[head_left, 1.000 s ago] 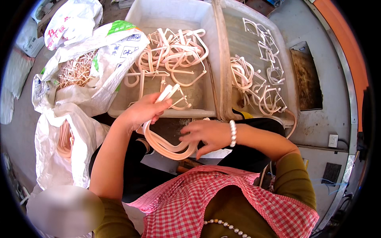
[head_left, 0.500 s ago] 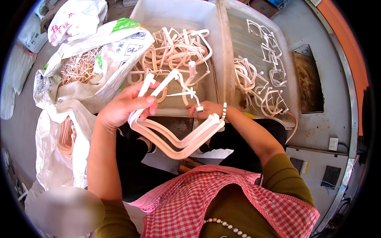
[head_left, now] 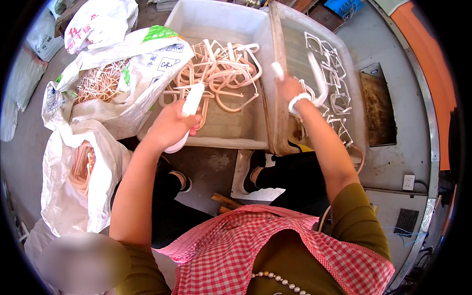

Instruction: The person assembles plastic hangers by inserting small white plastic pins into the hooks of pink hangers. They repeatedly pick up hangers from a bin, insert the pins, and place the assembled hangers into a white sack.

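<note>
My left hand is closed round a pale bent plastic piece, held over the near left part of the left tub. The ends of this piece stick out above and below my fist. My right hand reaches over the right tub, its fingers closed on a white U-shaped plastic piece that is smeared by motion. Tangled pale pink bent plastic pieces lie in the left tub. White bent pieces with thin branches lie in shallow water in the right tub.
An open white sack of small pinkish sprue scraps stands at the left. Nearer me, another sack holds bent pink pieces. A wooden divider runs between the tubs. A rectangular opening lies at the right.
The two bent pieces held together between my hands are now apart, one in each hand. My right hand has moved up and right over the right tub. The thin branched strip no longer shows between my hands.
</note>
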A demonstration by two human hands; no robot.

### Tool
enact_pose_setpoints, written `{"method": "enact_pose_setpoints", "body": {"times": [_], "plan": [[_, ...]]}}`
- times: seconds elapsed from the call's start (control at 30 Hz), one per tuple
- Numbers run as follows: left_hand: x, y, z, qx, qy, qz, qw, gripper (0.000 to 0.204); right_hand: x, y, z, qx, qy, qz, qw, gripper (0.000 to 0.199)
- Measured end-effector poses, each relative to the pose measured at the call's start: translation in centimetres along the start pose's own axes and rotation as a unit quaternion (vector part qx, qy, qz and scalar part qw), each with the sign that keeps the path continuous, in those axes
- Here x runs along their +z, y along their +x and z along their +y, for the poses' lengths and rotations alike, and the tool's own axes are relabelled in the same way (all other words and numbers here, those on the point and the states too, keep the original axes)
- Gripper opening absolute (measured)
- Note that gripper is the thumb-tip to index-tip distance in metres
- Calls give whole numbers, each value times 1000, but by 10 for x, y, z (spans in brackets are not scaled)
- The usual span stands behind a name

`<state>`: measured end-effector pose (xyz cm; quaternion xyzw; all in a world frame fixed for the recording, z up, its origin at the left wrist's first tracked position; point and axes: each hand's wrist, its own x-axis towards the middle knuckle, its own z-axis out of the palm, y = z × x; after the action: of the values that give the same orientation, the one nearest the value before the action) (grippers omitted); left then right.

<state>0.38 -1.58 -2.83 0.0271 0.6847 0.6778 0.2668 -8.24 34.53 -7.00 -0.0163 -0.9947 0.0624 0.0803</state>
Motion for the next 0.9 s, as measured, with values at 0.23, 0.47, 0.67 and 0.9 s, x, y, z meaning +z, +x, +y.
{"method": "enact_pose_setpoints", "body": {"times": [0.23,0.47,0.67,0.9], "plan": [[7,5,-12,31,-153,67,985,26,-59,-43,-85,188,602,-279,725,22],[49,11,-25,88,-129,21,988,44,-25,-94,-177,94,750,-283,590,54],[41,2,-14,56,-151,76,984,46,-18,-73,-168,19,698,-139,702,44],[40,-7,-7,47,-98,71,992,38,-11,-45,-159,-357,289,88,884,30]]}}
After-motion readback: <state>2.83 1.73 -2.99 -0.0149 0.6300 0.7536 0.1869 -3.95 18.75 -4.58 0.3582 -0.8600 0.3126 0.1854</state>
